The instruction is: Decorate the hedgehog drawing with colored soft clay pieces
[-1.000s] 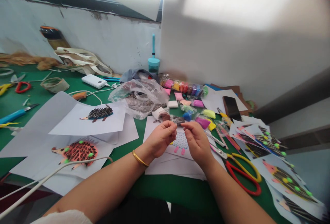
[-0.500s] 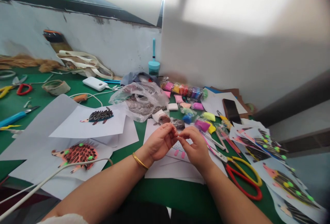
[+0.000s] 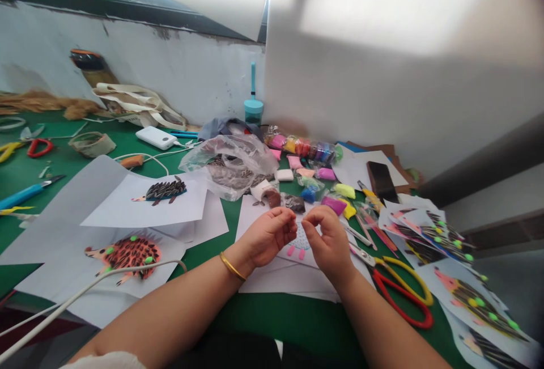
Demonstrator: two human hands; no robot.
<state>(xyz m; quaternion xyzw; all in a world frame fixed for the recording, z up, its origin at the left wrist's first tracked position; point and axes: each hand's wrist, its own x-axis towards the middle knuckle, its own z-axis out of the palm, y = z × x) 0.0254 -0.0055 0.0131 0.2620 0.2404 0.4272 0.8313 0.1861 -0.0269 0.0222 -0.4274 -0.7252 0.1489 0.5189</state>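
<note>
Both hands hover over a white sheet of paper [image 3: 272,278], a small gap between their fingertips. My left hand [image 3: 272,237], a gold bangle at its wrist, has its fingers curled and pressed together; anything in them is too small to make out. Thumb and index finger of my right hand [image 3: 326,241] meet in a pinch, and what they hold, if anything, cannot be seen. Beneath and between the hands lies a light blue dotted clay shape [image 3: 301,237] with two pink clay pieces [image 3: 296,253] below it, partly covered by my fingers.
Scissors [image 3: 399,287] lie right of my right hand. Behind are clay packets [image 3: 334,204] and a plastic bag of striped seeds [image 3: 232,168]. Hedgehog pictures [image 3: 127,255] lie left, others [image 3: 476,301] right. A white cable [image 3: 85,291] crosses the left side. A phone [image 3: 381,181] rests back right.
My hands have moved apart from fingertips touching to a small gap. More of the blue dotted shape and pink pieces shows between them.
</note>
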